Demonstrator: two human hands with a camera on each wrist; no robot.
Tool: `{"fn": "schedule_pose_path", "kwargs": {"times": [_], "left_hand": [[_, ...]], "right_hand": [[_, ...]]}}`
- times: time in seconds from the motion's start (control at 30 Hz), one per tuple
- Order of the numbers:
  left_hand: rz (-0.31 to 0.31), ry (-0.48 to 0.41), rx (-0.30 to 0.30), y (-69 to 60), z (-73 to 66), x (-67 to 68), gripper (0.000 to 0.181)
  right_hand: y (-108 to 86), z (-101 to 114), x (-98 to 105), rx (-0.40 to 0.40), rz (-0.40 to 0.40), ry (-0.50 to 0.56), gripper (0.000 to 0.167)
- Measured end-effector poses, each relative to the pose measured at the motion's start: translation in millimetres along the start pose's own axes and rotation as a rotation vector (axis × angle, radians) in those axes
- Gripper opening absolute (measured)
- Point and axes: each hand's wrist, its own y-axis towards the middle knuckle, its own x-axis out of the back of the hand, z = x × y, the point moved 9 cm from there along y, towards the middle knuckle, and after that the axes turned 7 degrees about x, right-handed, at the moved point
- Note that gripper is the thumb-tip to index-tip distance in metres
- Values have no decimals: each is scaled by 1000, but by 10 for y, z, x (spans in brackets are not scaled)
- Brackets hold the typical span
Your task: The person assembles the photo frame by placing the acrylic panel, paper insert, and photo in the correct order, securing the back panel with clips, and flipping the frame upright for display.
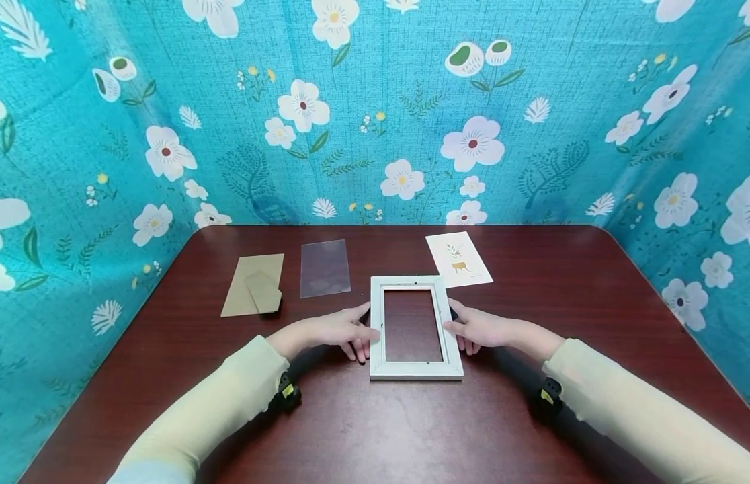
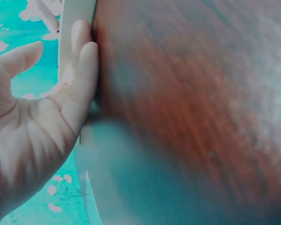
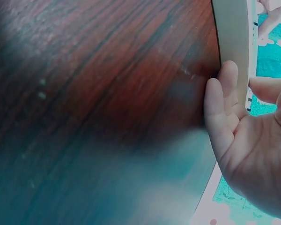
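A white picture frame, its opening bare to the table, lies flat in the middle of the dark wooden table. At its left side, my left hand touches the outer edge with its fingers. In the left wrist view, the left thumb stands off from the frame with a gap. Opposite, my right hand holds the right side. Its fingers lie along the outer edge and its thumb meets the face of the frame.
Behind to the left are a brown backing board with a stand flap and a clear plastic sheet. A white card with a printed plant picture lies behind the frame at right. A turquoise floral cloth surrounds the table.
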Motion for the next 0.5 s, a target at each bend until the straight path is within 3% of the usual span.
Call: {"fn": "schedule_pose_path", "kwargs": {"times": [0.17,0.27,0.37,0.5], "left_hand": [[-22,53,7,-54,-42,138,80],[-71,126,-32,-86,-125,300,69],[-170,214,-106,-115,-271,537,57],[-383,339,-150,-142,-428,939,47]], "right_hand": [[-1,-12,1,-5,-15,8,64],[-1,-13,1,-7,-19,12,67],[-5,-15,6,-14,-26,19,68],[-22,-29,8,-23,-33,31,69]]}}
